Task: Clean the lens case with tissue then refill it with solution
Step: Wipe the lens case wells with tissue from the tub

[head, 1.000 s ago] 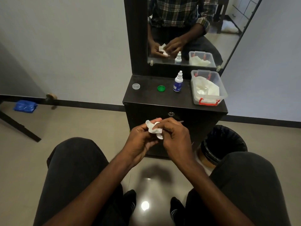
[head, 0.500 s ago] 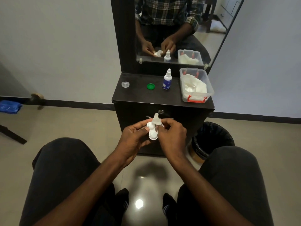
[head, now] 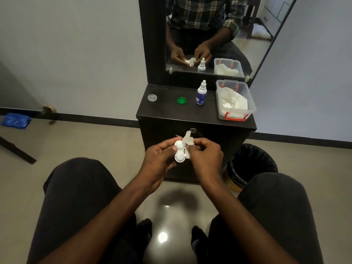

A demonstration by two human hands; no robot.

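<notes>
My left hand (head: 159, 159) pinches a white two-well lens case (head: 179, 151), held upright in front of the dark cabinet, both wells facing me. My right hand (head: 206, 156) grips a crumpled white tissue (head: 187, 140) that lies against the case's right side and sticks up above it. On the cabinet top (head: 171, 111) stand a white solution bottle with a blue label (head: 200, 94), a green cap (head: 181, 100) and a clear cap (head: 152, 97).
A clear plastic box (head: 236, 101) with white tissues and red latches sits at the cabinet's right end. A mirror (head: 209, 35) rises behind. A black-lined waste bin (head: 251, 164) stands on the floor to the right. My knees flank the hands.
The case, earlier covered by the hands and tissue, is now turned so both wells show. The tissue has shifted to the case's right side and upper edge.
</notes>
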